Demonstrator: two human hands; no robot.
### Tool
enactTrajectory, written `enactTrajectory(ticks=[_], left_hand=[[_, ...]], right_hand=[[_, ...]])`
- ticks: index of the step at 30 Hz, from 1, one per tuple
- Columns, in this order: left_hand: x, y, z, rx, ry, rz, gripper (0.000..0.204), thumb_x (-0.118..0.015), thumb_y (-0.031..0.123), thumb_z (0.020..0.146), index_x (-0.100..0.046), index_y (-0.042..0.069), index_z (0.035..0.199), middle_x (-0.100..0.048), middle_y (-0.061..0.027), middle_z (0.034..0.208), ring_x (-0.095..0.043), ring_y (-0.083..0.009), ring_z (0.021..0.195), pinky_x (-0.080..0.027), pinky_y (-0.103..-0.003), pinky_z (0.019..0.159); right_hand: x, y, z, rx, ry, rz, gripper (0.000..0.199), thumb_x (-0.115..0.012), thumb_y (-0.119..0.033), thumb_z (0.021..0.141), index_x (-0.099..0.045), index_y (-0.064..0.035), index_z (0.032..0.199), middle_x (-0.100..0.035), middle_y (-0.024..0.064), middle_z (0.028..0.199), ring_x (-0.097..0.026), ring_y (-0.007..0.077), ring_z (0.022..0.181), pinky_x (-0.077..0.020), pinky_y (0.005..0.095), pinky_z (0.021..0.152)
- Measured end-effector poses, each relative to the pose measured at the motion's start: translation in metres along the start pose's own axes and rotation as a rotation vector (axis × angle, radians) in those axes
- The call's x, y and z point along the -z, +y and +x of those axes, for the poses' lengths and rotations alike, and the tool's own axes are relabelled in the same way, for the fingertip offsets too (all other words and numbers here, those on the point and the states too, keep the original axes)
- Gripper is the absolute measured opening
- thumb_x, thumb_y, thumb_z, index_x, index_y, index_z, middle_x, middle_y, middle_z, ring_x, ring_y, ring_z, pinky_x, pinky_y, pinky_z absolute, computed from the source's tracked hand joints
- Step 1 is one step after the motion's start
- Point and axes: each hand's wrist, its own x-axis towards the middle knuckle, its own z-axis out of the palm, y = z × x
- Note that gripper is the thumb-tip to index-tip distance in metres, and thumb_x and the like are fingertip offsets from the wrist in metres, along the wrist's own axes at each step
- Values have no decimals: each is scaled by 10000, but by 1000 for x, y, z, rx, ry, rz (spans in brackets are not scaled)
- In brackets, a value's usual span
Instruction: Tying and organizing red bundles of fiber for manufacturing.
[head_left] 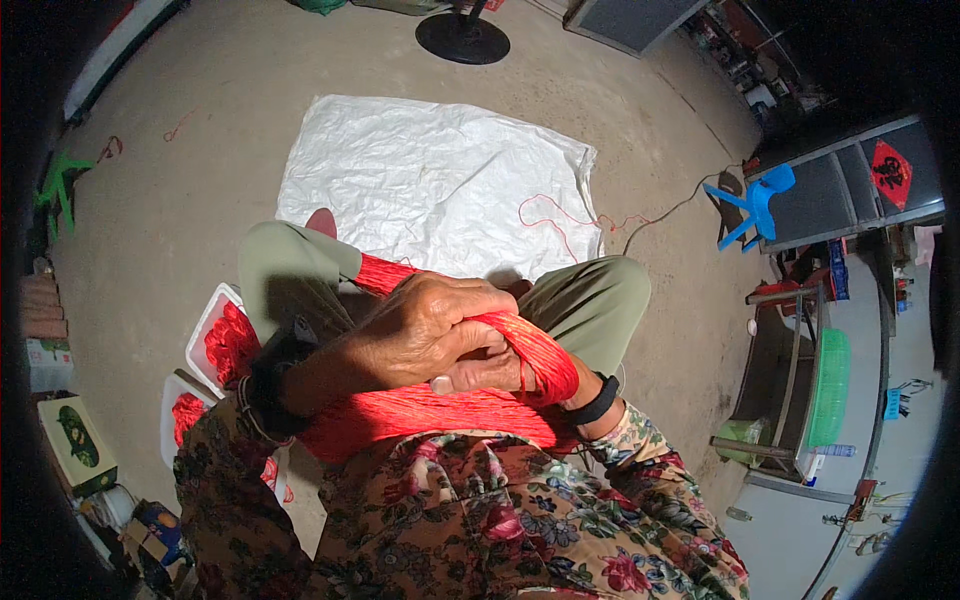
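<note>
Apparently, the left hand (428, 314) and right hand (488, 373) clench their fingers around the red strands (541, 362), likely so they stay bunched and taut together.

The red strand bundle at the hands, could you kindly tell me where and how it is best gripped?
The red strand bundle is probably best pinched at its bend around the right hand, coming from the left: strands gather compactly there, but spread wider nearer the floral shirt.
</note>
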Motion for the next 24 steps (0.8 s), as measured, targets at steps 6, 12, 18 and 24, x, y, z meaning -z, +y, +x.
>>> enactTrajectory(ticks=[6,12,18,24], left_hand=[[-6,-2,-13,112,-19,-11,195,-590,84,851,-594,-41,1000,-623,-183,902,-636,-327,839,-496,-373,738],[-16,-2,-32,147,41,24,258,-609,64,858,-605,-53,1087,-667,-197,1023,-671,-303,941,-526,-354,816],[-16,8,-26,216,109,16,242,-595,52,863,-605,-47,1084,-667,-186,1003,-673,-280,900,-522,-338,788],[-22,-4,-32,217,110,62,221,-584,12,866,-581,-43,1079,-645,-172,932,-660,-272,849,-509,-346,749]], right_hand=[[-1,13,-1,-23,-13,34,262,-714,-195,878,-642,-18,1057,-660,30,973,-588,116,971,-484,316,853],[-7,4,0,-139,-63,5,271,-724,-207,870,-636,-19,1044,-643,33,976,-582,124,951,-483,313,823],[0,20,8,-44,-98,107,259,-738,-172,852,-643,-20,1038,-642,21,962,-579,120,928,-482,290,826],[-1,22,10,-40,-140,244,242,-740,-145,845,-647,-31,1037,-638,11,940,-572,110,907,-480,280,814]])
